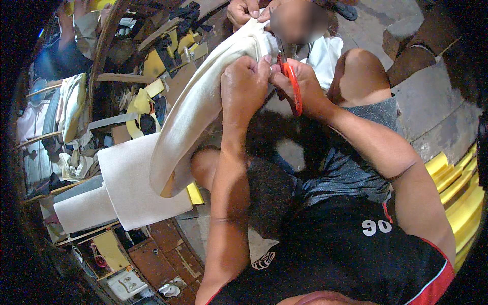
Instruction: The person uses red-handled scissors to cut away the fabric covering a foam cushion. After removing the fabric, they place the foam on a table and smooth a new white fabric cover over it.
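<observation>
A long curved piece covered in cream fabric (pixel 195 109) stretches from the upper middle down to the left, over my lap. My left hand (pixel 245 81) is closed, pinching the edge of the fabric near the piece's upper end. Just right of it, my right hand (pixel 305 84) grips a pair of scissors with orange-red handles (pixel 295 91). The scissor blades point up along the fabric edge; whether they are parted is too small to tell. Another person's hand (pixel 243 11) holds the far end of the same piece.
The other person sits close in front. A light grey padded panel (pixel 137 203) lies at the left, beside wooden shelves (pixel 162 254) holding odds and ends. Yellow foam scraps (pixel 152 63) are piled at the upper left. Yellow foam strips (pixel 460 203) are stacked at the right.
</observation>
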The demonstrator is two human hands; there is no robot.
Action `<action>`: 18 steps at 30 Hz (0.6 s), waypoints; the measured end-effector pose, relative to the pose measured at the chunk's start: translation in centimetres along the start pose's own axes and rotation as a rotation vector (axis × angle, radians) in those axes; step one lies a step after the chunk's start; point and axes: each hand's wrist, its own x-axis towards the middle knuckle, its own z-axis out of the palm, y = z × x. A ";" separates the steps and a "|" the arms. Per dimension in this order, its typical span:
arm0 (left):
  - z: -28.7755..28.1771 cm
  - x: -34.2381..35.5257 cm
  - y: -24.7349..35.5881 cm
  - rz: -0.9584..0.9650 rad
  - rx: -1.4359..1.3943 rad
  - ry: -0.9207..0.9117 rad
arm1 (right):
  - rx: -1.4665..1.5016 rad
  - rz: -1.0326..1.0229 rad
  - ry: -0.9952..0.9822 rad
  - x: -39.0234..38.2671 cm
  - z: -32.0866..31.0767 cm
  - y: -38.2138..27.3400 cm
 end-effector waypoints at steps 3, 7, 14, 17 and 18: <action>-0.4 0.5 -0.1 0.008 0.071 -0.089 | -0.184 -0.054 -0.040 0.6 -0.9 -1.0; -0.8 0.3 -0.4 0.126 0.033 -0.017 | -0.471 0.073 -0.207 2.0 -4.8 -3.8; -1.2 -0.5 -0.9 0.094 0.043 -0.089 | -0.884 0.570 -0.418 1.9 -7.3 -12.6; -1.1 -0.3 -1.0 0.103 0.013 -0.096 | -0.932 0.504 -0.424 1.6 -7.8 -12.8; -1.0 -0.3 -1.0 0.109 0.004 -0.099 | -0.958 0.479 -0.408 1.7 -8.1 -12.2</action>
